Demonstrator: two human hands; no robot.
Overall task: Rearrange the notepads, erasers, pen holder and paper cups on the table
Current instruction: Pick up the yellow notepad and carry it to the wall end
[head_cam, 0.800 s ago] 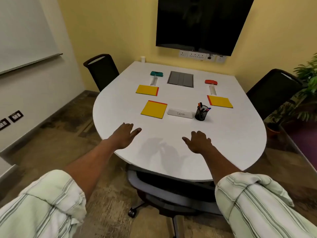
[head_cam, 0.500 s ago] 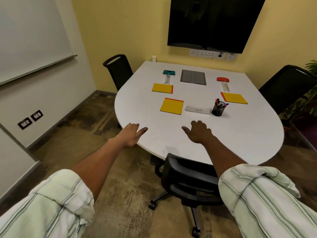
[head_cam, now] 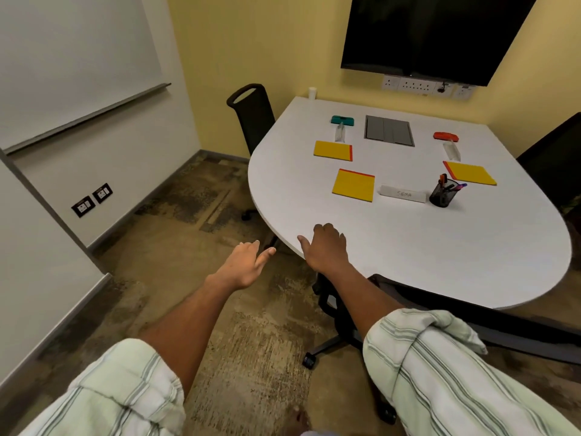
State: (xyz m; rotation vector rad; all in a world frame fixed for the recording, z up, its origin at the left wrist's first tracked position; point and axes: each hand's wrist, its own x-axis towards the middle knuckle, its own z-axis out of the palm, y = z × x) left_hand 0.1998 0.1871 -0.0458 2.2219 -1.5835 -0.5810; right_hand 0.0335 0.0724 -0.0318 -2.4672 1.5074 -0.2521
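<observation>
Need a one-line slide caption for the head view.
Both empty hands, left hand and right hand, hover at the white table edge, short of notepads and pen holder.

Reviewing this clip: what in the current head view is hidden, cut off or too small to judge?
- Pen holder: pen count too small to tell.
- White cup at the far table edge: too small to confirm as paper.
- Right-hand chair: cut off by the frame edge.
- Clear items below teal eraser and red eraser: unidentifiable.
</observation>
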